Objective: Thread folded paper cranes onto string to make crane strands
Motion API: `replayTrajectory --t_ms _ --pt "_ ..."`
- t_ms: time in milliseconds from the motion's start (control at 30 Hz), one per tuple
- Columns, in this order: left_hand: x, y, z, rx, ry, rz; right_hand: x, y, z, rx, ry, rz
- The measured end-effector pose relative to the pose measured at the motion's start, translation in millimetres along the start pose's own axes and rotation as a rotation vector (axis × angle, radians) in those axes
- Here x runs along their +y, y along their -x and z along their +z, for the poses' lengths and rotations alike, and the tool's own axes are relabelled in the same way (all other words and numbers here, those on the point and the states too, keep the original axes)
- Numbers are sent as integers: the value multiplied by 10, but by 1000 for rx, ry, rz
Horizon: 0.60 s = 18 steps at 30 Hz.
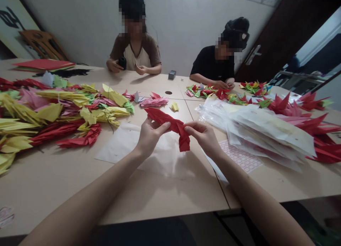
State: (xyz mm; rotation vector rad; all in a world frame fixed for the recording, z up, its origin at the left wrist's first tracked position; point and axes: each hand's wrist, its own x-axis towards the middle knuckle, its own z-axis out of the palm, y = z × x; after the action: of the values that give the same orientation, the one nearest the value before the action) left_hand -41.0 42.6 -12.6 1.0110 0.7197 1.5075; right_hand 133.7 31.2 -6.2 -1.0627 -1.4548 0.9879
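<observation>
A bundle of red folded paper pieces (170,122) is held up over the table, its lower right end bent downward. Around its left part my left hand (150,134) is closed, thumb on the near side. The fingers of my right hand (201,134) pinch the bundle near its bent end. Below both hands lies a translucent plastic bag (160,160), flat on the table (128,196). A small yellow folded paper piece (174,106) sits just beyond the bundle, near a pink folded bundle (153,101).
Yellow, pink and red folded paper bundles (64,111) heap up at left. Right of my hands are stacked plastic bags (261,127), a sticker sheet (239,156) and more red folded paper (325,139). Two people sit across, one holding a black object (122,63).
</observation>
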Motion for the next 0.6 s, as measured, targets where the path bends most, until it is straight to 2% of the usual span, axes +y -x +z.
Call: replayTrajectory --t_ms 433,600 --pt "5 56 25 -96 -163 2 32 9 22 36 0 40" --pt "2 60 26 -67 -238 16 17 13 31 14 11 37"
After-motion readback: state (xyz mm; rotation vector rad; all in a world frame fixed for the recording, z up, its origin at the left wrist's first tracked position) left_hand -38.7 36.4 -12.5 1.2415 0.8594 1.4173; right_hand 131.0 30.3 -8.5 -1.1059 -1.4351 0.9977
